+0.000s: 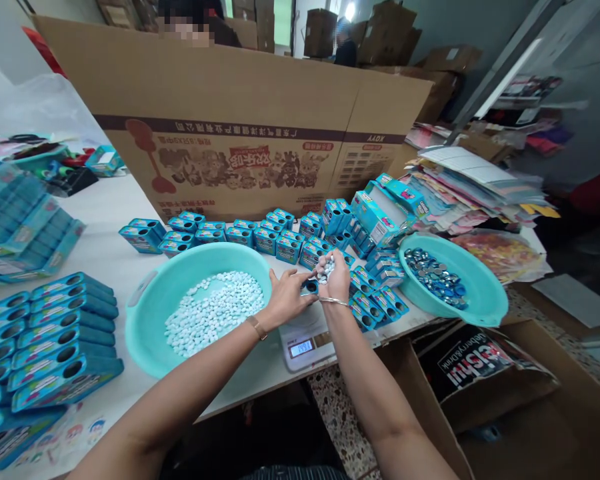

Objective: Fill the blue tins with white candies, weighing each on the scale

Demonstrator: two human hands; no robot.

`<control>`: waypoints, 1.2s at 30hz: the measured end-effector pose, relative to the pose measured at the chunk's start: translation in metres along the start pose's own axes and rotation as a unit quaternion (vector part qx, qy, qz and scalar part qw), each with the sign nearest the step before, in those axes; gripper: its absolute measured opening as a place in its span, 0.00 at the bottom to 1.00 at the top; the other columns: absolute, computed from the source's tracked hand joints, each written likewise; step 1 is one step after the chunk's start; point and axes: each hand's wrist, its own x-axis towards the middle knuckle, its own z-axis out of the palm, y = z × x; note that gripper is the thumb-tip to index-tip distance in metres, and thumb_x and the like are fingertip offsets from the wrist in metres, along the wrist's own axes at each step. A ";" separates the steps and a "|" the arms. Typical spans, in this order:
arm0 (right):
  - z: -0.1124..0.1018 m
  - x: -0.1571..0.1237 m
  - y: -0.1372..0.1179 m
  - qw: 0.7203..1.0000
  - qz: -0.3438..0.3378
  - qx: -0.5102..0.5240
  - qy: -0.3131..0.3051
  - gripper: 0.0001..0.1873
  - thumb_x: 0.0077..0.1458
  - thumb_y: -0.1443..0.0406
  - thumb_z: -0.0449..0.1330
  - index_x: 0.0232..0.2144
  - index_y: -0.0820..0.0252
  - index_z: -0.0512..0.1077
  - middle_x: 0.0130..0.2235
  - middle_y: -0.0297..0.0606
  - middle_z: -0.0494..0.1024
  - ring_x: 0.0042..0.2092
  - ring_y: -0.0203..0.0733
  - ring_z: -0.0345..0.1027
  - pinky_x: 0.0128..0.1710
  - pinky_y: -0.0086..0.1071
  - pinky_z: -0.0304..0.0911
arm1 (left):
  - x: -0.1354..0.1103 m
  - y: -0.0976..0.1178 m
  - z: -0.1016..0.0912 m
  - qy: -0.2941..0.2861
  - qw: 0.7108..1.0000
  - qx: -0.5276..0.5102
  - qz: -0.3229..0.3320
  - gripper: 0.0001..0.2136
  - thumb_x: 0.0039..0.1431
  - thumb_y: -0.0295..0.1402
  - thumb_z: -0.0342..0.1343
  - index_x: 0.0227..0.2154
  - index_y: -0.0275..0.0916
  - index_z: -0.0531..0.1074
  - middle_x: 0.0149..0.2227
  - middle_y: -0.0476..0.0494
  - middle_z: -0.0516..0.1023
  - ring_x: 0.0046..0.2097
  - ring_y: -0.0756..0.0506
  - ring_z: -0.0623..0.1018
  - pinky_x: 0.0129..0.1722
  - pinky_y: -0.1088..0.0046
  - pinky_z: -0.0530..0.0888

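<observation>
My right hand point(336, 280) is curled palm up around a small pile of pale candies point(326, 268). Beside it, my left hand point(287, 295) grips a small blue box point(310, 287) with a round hole in its top; the hands partly cover this box. Both hands are above a white digital scale point(303, 353) with a lit display. To their left, a turquoise basin point(147, 333) contains many loose pale candies point(215, 310) of the same kind. Several blue boxes with round openings point(267, 237) stand in rows just behind the hands.
Blue boxes point(70, 340) are lined up at the left. A second basin point(485, 300) of shiny blue and silver discs point(437, 277) stands at the right. A large cardboard sheet point(260, 87) rises behind. An open carton point(545, 427) sits below the table's right edge.
</observation>
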 end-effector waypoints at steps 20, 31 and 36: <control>-0.052 0.020 -0.043 0.924 0.193 0.321 -0.081 0.13 0.51 0.74 0.48 0.21 0.56 0.50 0.16 0.22 0.57 0.13 0.26 0.47 0.12 0.20 0.46 | -0.009 -0.004 -0.015 -0.016 0.999 0.029 0.012 0.30 0.52 0.44 0.59 0.57 0.41 0.63 0.57 0.36 0.69 0.62 0.34 0.60 0.59 0.35 0.43; -0.109 -0.015 -0.074 0.899 0.157 0.397 -0.096 0.13 0.52 0.75 0.48 0.22 0.55 0.52 0.19 0.23 0.57 0.14 0.27 0.49 0.12 0.22 0.48 | -0.036 -0.017 -0.046 0.025 0.995 0.092 0.006 0.28 0.56 0.43 0.55 0.58 0.41 0.60 0.58 0.36 0.67 0.63 0.33 0.58 0.59 0.35 0.42; -0.111 -0.017 -0.068 0.909 0.159 0.376 -0.081 0.13 0.52 0.75 0.48 0.22 0.56 0.52 0.19 0.23 0.58 0.14 0.27 0.48 0.12 0.21 0.48 | -0.029 -0.006 -0.036 0.008 0.993 0.118 0.013 0.27 0.55 0.41 0.56 0.57 0.42 0.60 0.58 0.36 0.68 0.64 0.32 0.57 0.59 0.35 0.41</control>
